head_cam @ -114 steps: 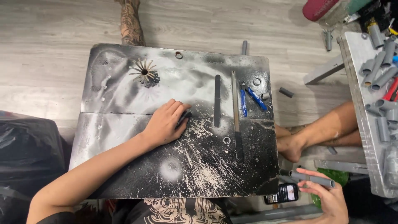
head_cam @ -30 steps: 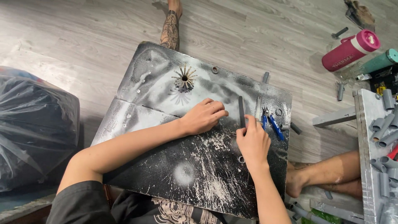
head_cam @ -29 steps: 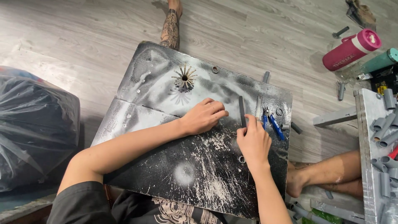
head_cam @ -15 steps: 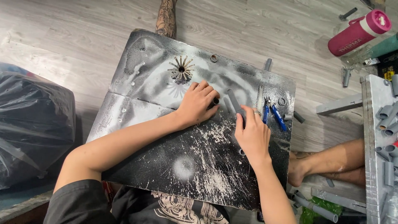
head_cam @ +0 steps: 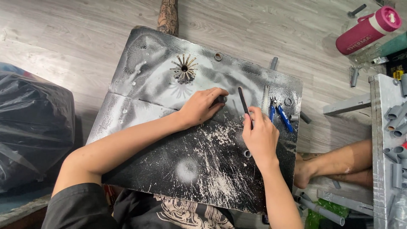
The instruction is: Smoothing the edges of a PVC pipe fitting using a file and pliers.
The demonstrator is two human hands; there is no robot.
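My left hand [head_cam: 202, 107] rests on a black board [head_cam: 140, 114] sprayed with white, its fingertips pinching a small dark piece [head_cam: 221, 99]. Just to the right, my right hand [head_cam: 259, 136] grips a long thin dark file [head_cam: 243, 101], which tilts up and to the left with its far end near the small piece. A spiky round grey part [head_cam: 183, 70] stands on the board beyond my left hand. Blue-handled pliers [head_cam: 280, 117] and a thin metal ruler [head_cam: 265, 98] lie right of the file.
Small grey rings [head_cam: 218, 56] lie on the board. A black plastic bag [head_cam: 34, 127] sits left. A pink bottle [head_cam: 368, 29] is at top right, and a grey bench with pipe pieces [head_cam: 394, 118] at right. Another person's foot [head_cam: 307, 169] is beside the board.
My right hand came from the lower right onto the board and took hold of the file, which now tilts toward my left hand. My left hand stayed on the small piece.
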